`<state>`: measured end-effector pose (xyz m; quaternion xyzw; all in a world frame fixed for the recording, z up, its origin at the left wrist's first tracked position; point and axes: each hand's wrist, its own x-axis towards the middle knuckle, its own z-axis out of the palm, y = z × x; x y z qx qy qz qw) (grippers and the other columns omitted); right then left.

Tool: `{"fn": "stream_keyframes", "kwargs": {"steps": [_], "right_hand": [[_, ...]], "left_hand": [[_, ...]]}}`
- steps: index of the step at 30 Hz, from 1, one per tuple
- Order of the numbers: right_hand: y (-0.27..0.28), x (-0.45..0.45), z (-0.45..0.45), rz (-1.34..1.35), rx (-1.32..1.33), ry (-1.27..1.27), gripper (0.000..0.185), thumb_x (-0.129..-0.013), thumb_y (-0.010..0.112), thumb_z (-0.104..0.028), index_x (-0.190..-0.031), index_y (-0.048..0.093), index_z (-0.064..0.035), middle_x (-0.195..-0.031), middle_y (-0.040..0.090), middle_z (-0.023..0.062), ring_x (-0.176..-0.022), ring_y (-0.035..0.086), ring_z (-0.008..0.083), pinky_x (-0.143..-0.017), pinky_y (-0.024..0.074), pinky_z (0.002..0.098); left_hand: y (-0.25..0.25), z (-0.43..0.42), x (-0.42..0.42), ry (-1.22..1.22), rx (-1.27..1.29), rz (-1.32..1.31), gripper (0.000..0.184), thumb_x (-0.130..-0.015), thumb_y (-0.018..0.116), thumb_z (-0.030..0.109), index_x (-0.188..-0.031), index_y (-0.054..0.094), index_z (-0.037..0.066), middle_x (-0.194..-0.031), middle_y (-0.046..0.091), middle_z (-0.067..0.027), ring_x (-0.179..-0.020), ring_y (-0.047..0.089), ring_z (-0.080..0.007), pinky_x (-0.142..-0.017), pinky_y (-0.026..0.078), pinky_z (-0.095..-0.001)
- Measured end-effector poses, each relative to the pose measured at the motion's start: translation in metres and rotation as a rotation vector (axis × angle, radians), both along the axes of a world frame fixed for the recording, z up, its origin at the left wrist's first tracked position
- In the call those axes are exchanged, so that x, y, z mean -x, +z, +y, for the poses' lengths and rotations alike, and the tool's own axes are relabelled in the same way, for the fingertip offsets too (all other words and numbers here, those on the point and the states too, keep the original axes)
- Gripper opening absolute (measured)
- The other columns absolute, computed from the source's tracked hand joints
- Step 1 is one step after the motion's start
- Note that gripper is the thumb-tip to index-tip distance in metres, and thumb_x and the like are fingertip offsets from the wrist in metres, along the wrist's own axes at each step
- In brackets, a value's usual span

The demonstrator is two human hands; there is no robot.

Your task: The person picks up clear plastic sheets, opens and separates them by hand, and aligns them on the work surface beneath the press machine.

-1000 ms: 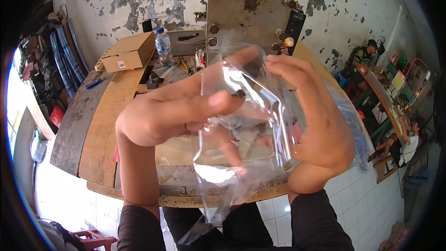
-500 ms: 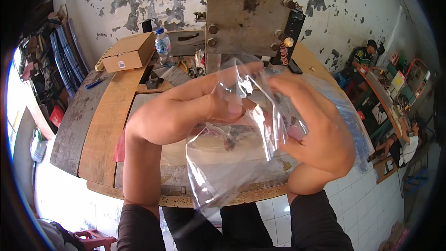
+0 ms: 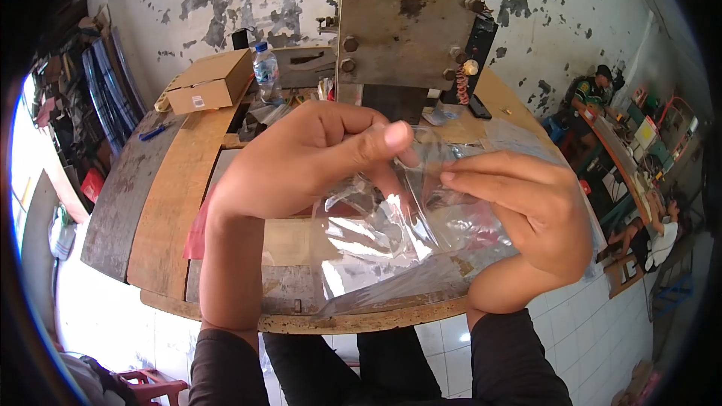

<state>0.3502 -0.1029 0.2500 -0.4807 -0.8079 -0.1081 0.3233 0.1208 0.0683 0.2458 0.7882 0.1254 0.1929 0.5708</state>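
Note:
A clear, shiny plastic sheet or bag [image 3: 368,244] hangs between my two hands above the wooden table [image 3: 282,282]. At its upper left edge, my left hand [image 3: 308,154] has its fingers curled and the thumb raised, with the plastic held between them. From the right, my right hand [image 3: 530,203] pinches the plastic with its fingertips. Folds and bright reflections run down the middle of the plastic, and its lower end droops toward the table's front edge. Some of my fingertips show only through the plastic.
A large bolted metal plate [image 3: 410,22] stands behind my hands. A cardboard box [image 3: 210,83], a water bottle [image 3: 266,71] and a blue pen [image 3: 153,132] are at the back left. A phone [image 3: 480,107] lies back right. Two people sit at the far right.
My left hand has turned, its thumb now higher. My right hand has shifted slightly right and down. The plastic is spread wider, and its lower end has risen from below the table edge.

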Motion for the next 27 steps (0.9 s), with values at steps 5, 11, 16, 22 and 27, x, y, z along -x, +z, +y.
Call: {"fn": "stream_keyframes", "kwargs": {"steps": [5, 11, 16, 22, 27], "right_hand": [[-0.005, -0.010, -0.003, 0.051, -0.027, -0.037, 0.040, -0.079, 0.060, 0.016, -0.113, 0.078, 0.0009, -0.114, 0.078, 0.0166, -0.090, 0.077, 0.0305, -0.077, 0.0600, 0.0347], [0.005, -0.026, -0.006, 0.129, 0.067, -0.089, 0.032, -0.086, 0.061, 0.017, -0.111, 0.077, 0.0053, -0.110, 0.081, 0.0185, -0.105, 0.080, 0.0293, -0.093, 0.0602, 0.0340], [0.016, -0.039, -0.005, 0.075, 0.128, 0.065, 0.039, -0.088, 0.078, -0.011, -0.123, 0.072, 0.0056, -0.125, 0.076, 0.0215, -0.120, 0.074, 0.0317, -0.103, 0.0549, 0.0394], [0.008, -0.022, -0.001, 0.036, 0.071, 0.024, 0.079, -0.077, 0.091, -0.047, -0.131, 0.068, 0.0057, -0.130, 0.072, 0.0229, -0.122, 0.070, 0.0340, -0.106, 0.0518, 0.0414], [-0.003, 0.004, 0.006, 0.082, 0.080, -0.141, 0.088, -0.070, 0.096, -0.048, -0.133, 0.066, 0.0063, -0.126, 0.072, 0.0238, -0.115, 0.072, 0.0355, -0.103, 0.0522, 0.0416]], "left_hand": [[-0.005, -0.003, -0.007, 0.048, -0.012, 0.016, 0.038, -0.107, 0.067, 0.033, -0.105, 0.069, -0.004, -0.089, 0.080, -0.0180, -0.093, 0.079, -0.0209, -0.084, 0.060, -0.0317], [-0.015, 0.004, -0.012, -0.031, -0.035, -0.151, 0.020, -0.107, 0.066, 0.016, -0.105, 0.068, -0.004, -0.100, 0.080, -0.0177, -0.097, 0.077, -0.0167, -0.086, 0.057, -0.0270], [-0.017, 0.000, -0.017, 0.077, -0.104, -0.206, 0.023, -0.106, 0.068, 0.012, -0.120, 0.068, -0.005, -0.097, 0.081, -0.0142, -0.091, 0.075, -0.0119, -0.082, 0.056, -0.0246], [-0.007, -0.028, -0.013, 0.121, -0.185, -0.019, 0.029, -0.103, 0.070, 0.010, -0.130, 0.069, 0.000, -0.088, 0.082, -0.0056, -0.073, 0.063, -0.0022, -0.068, 0.049, -0.0205], [-0.015, -0.029, -0.017, 0.155, -0.355, -0.030, 0.020, -0.101, 0.072, 0.007, -0.119, 0.070, 0.000, -0.095, 0.082, -0.0069, -0.086, 0.072, -0.0063, -0.074, 0.054, -0.0215]]}}
